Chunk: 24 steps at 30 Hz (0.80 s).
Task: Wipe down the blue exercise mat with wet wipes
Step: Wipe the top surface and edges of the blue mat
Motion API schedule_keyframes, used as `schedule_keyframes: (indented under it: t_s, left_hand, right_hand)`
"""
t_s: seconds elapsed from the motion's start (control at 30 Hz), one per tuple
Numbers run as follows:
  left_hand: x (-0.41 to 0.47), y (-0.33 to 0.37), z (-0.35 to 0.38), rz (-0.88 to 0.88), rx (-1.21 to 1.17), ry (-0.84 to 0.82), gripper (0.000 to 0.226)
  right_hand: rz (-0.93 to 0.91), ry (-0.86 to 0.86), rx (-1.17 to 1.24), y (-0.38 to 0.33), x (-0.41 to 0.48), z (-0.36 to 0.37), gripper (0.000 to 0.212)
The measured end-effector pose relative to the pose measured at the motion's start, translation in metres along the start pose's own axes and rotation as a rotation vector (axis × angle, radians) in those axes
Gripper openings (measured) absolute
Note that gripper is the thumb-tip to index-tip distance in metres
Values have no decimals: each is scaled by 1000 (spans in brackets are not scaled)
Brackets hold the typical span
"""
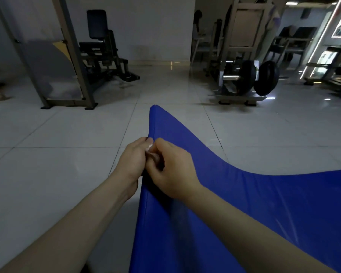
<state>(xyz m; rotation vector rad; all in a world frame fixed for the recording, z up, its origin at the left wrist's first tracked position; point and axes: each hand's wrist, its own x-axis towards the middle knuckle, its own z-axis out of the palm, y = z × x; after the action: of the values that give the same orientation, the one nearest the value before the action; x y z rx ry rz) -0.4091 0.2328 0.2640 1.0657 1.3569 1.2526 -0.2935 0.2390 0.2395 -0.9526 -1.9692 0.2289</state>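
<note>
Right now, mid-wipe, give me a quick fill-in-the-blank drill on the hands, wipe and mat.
The mat is ____ in colour.
The left hand and right hand meet at its ____ edge.
The wipe between them is ____.
The weight plates stand far off on the ____.
Missing: blue, left, white, right.

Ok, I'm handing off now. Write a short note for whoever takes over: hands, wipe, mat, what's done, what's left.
Left hand: fingers curled, apparently pinching the wet wipe at the mat's left edge.
Right hand: curled, pinching the same wipe from the other side.
Blue mat: on the tiled floor, spreading out to the right.
Done: wipe in hand; which parts of the mat are wiped cannot be told.
Left: probably wiping across the mat's surface.
</note>
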Motion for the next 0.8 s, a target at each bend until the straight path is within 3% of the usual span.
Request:
schedule_keyframes:
  t_s: [0.07,0.23,0.3,0.4,0.5,0.57,0.67,0.8]
  left_hand:
    - [1,-2,0,22,27,-2,30]
    - [4,-4,1,-14,33,-8,30]
    - [5,-5,2,-22,59,-8,30]
    - [7,-7,1,-64,63,11,33]
    - [10,-7,-3,-91,72,37,31]
    - [12,-5,-5,-79,97,55,25]
    - [13,-5,-7,-41,115,51,23]
    - [12,-3,-4,26,104,-21,26]
  right_hand:
    - [-14,6,-51,15,2,-2,16]
    - [432,26,-19,80,20,-4,13]
    - [500,6,-30,94,21,-5,12]
    - [426,-25,54,68,9,-3,15]
    - [224,-91,196,22,-17,-4,23]
    - [23,-158,126,0,-37,-4,30]
    - [-191,-197,40,-3,-58,-3,20]
    - [-145,-146,24,17,-29,-5,13]
